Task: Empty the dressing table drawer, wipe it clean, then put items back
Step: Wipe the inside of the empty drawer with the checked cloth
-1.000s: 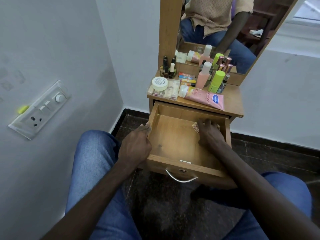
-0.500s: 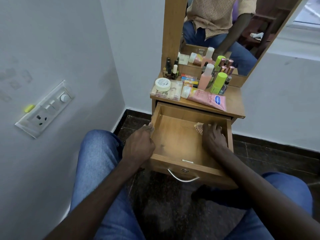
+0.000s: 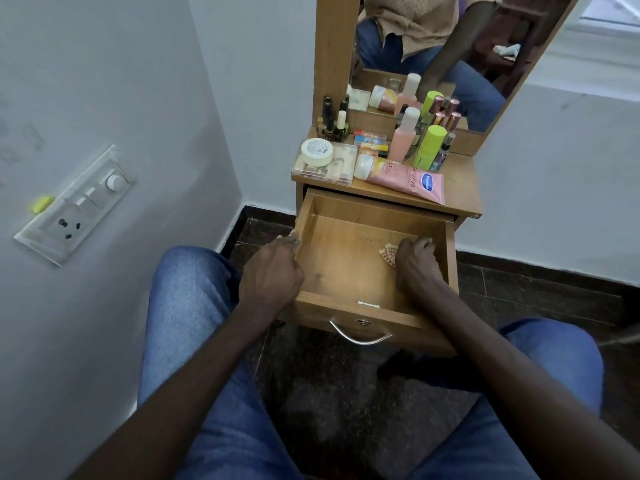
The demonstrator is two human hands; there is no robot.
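The wooden drawer of the dressing table stands pulled out, its floor bare. My left hand grips the drawer's left wall from outside, fingers curled over the edge. Inside, against the right wall, my right hand holds a small patterned cloth down on the floor; only a corner of the cloth shows. On the tabletop lie a pink lotion tube, a clear plastic box with a white jar on it, a pink bottle and a green bottle.
A mirror rises behind the tabletop. Small dark bottles stand at the back left. The white wall on the left carries a switch and socket plate. My knees in blue jeans flank the drawer above a dark floor.
My right hand with the cloth has slid to the right across the drawer floor, up to the right wall. My left hand has kept its hold on the left wall.
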